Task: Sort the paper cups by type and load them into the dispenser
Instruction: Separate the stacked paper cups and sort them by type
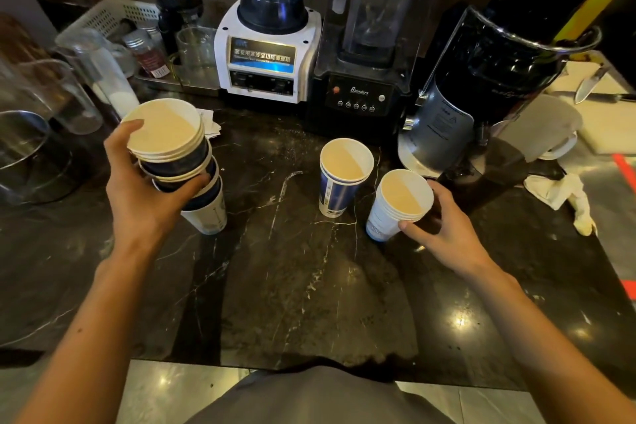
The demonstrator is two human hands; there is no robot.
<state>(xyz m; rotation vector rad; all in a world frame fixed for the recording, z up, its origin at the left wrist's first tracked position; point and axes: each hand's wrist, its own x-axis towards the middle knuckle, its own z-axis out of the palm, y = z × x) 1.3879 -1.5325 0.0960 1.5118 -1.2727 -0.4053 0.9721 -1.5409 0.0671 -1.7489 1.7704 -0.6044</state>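
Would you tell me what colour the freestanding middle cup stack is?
The middle cup stack is white with blue bands; head view.

The dark marble countertop (309,286) bears a stack of white paper cups (389,213) inside the curl of the right hand (444,234), and a short stack of blue-and-white paper cups (339,186) stands just left of that hand. Beyond the right hand sit a black Blenders blender (361,93) and a black juicer (481,96), with a crumpled white cloth (564,200) to its right. The left hand (144,189) grips a leaning stack of dark-banded cups (192,179) whose lowest cup seems to rest on the stone; beyond that hand stands a white blender (268,55), and to its left a clear glass jug (51,96).
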